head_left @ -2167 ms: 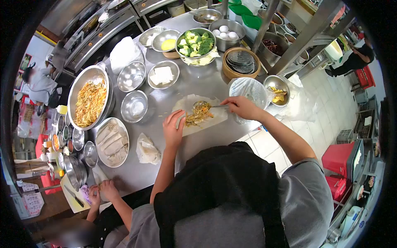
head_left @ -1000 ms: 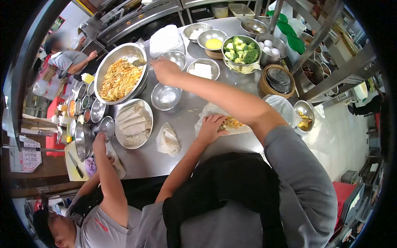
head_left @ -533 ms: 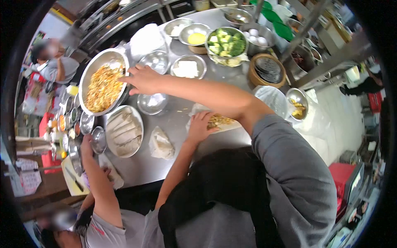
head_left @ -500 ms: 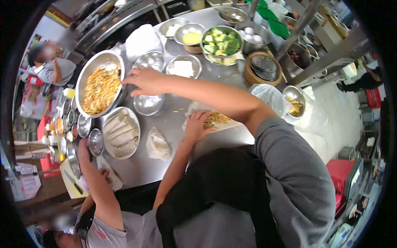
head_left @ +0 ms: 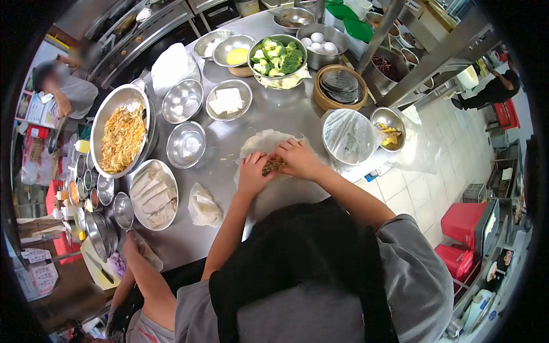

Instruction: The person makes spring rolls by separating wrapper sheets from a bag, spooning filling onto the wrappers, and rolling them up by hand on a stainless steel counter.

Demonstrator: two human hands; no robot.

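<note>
My left hand (head_left: pixel 254 172) and my right hand (head_left: pixel 299 159) meet over a thin round wrapper (head_left: pixel 267 137) on the steel table. Between them lies a small heap of brown-orange shredded filling (head_left: pixel 273 166). Fingers of both hands curl in and press against this heap from either side. Part of the wrapper is hidden under my hands. To the left, a large metal bowl (head_left: pixel 121 140) holds more shredded filling. An oval plate (head_left: pixel 173 197) of pale rolls is below it, and a plastic bag of wrappers (head_left: pixel 204 206) rests nearer to me.
Metal bowls (head_left: pixel 186 144) stand beyond my left hand, with white blocks (head_left: pixel 227 100), broccoli (head_left: pixel 277 57) and eggs (head_left: pixel 317 43) farther back. A bamboo steamer (head_left: pixel 320 102) and plastic-covered tub (head_left: pixel 349 137) stand right. A co-worker's arm (head_left: pixel 147 263) reaches in at lower left.
My right hand has come back from the large filling bowl to the wrapper, beside my left hand. Both now press the filling, and the view has shifted slightly.
</note>
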